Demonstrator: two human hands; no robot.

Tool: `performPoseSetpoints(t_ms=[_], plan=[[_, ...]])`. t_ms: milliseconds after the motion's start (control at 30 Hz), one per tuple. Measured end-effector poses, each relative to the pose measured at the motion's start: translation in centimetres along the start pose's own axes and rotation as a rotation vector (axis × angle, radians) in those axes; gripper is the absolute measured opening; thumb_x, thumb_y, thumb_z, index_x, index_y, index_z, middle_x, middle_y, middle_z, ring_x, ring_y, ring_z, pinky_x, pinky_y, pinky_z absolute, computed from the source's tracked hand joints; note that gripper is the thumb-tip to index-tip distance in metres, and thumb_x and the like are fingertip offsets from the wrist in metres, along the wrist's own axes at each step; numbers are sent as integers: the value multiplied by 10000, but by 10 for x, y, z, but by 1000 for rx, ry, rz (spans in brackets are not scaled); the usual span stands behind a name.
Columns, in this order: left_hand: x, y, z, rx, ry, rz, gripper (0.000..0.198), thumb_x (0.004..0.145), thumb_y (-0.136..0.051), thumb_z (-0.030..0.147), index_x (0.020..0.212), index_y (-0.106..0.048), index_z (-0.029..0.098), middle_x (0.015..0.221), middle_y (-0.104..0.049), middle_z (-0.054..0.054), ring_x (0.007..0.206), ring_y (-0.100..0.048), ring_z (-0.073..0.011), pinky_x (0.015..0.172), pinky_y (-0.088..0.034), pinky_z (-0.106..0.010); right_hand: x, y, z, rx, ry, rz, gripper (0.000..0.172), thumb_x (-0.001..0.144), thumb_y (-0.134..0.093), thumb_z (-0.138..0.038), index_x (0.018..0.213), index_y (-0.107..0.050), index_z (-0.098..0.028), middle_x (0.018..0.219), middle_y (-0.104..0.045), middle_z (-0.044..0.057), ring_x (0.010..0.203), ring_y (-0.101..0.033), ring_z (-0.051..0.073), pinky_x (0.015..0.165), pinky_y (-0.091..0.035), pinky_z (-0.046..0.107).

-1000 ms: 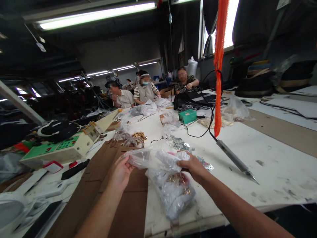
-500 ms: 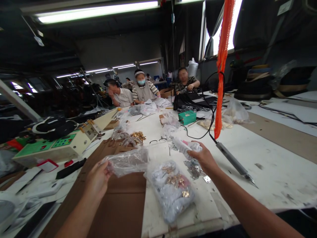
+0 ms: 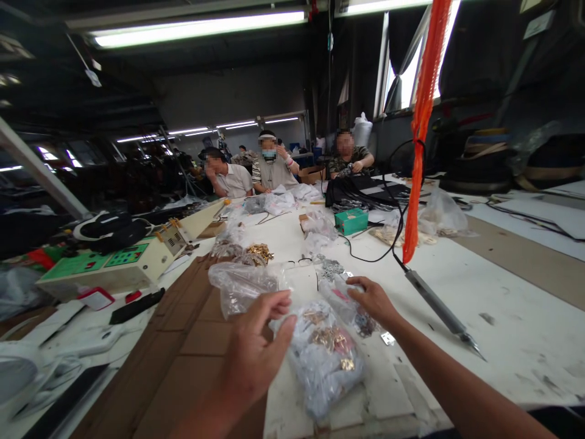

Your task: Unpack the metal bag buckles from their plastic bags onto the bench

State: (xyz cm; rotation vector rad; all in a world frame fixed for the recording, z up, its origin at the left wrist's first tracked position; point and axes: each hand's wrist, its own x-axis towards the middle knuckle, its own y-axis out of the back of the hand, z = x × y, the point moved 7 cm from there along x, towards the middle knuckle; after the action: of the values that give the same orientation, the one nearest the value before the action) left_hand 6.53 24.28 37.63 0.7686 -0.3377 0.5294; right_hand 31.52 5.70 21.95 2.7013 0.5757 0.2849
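My left hand (image 3: pixel 260 338) is open, thumb apart from the fingers, in the air beside the upper left corner of a filled plastic bag (image 3: pixel 322 381). That bag holds white wrapped pieces and gold-coloured metal parts. A crumpled clear plastic bag (image 3: pixel 235 286) lies beyond my left hand, apart from it. My right hand (image 3: pixel 375 302) has its fingers stretched out over the edge of a small clear bag (image 3: pixel 338 296) with something pink in it; whether they touch is unclear. Flat silvery metal pieces (image 3: pixel 387 338) lie beneath and beside my right hand.
To the right, a grey pen-like tool (image 3: pixel 441 311) hangs by a cord near orange netting (image 3: pixel 417 146). A green box (image 3: pixel 351 221), gold parts (image 3: pixel 259 253) and a control unit (image 3: pixel 105 268) stand farther off. Brown cardboard (image 3: pixel 183 360) covers the left side. Several people sit beyond.
My left hand has let go of the clear bag and moved right, towards the filled bag. My right hand has put down the small bag and spread its fingers. One person has raised a hand.
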Motion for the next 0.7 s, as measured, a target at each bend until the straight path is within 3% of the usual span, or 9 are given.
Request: performPoseSetpoints(t_ms=[100, 167, 233, 300, 433, 567, 700], plan=[[19, -88, -22, -426, 364, -199, 392, 875, -697, 416, 1215, -655, 227, 1188, -674, -95, 979, -669, -228, 757, -573, -322, -2, 8, -17, 42, 28, 46, 417, 764, -629, -392, 1134, -684, -209, 1114, -729, 61, 912, -680, 261, 877, -519, 391], [28, -145, -49, -795, 736, -230, 428, 802, -765, 455, 1101, -670, 164, 1168, -661, -138, 910, -691, -253, 656, -584, -340, -6, 11, -31, 108, 78, 52, 425, 758, -654, -375, 1154, -669, -222, 1105, -722, 44, 923, -672, 256, 890, -515, 385], [42, -185, -63, -901, 862, -238, 448, 805, -740, 513, 1019, -663, 127, 1018, -678, -145, 779, -691, -246, 580, -579, -356, -11, 10, -44, 169, 128, 47, 398, 751, -671, -337, 1135, -667, -234, 1097, -716, 33, 959, -664, 257, 922, -505, 384], [52, -211, -72, -941, 898, -233, 441, 820, -713, 522, 996, -665, 121, 890, -680, -117, 698, -671, -228, 546, -574, -357, -15, 7, -50, 214, 162, 36, 351, 742, -662, -289, 1090, -677, -243, 1099, -710, 26, 1006, -654, 258, 949, -495, 380], [52, -228, -76, -1025, 904, -183, 384, 809, -742, 454, 1029, -679, 147, 868, -693, -76, 672, -647, -179, 557, -564, -309, -17, 0, -47, 334, 162, -4, 317, 763, -653, -249, 1078, -693, -248, 1108, -705, 27, 1062, -639, 263, 974, -488, 386], [58, -218, -72, -1048, 826, -131, 420, 709, -859, 423, 998, -702, 162, 875, -705, -50, 709, -656, -165, 611, -570, -291, -10, -2, -40, 664, 84, -49, 316, 831, -693, -310, 1137, -680, -231, 1120, -715, 39, 1064, -641, 253, 973, -490, 372], [78, -212, -66, -1057, 750, -105, 461, 718, -866, 455, 1043, -721, 163, 947, -735, -69, 730, -673, -163, 618, -570, -280, -2, -2, -51, 897, 63, -99, 352, 863, -699, -333, 1199, -671, -235, 1126, -729, 36, 1042, -658, 232, 975, -490, 357]])
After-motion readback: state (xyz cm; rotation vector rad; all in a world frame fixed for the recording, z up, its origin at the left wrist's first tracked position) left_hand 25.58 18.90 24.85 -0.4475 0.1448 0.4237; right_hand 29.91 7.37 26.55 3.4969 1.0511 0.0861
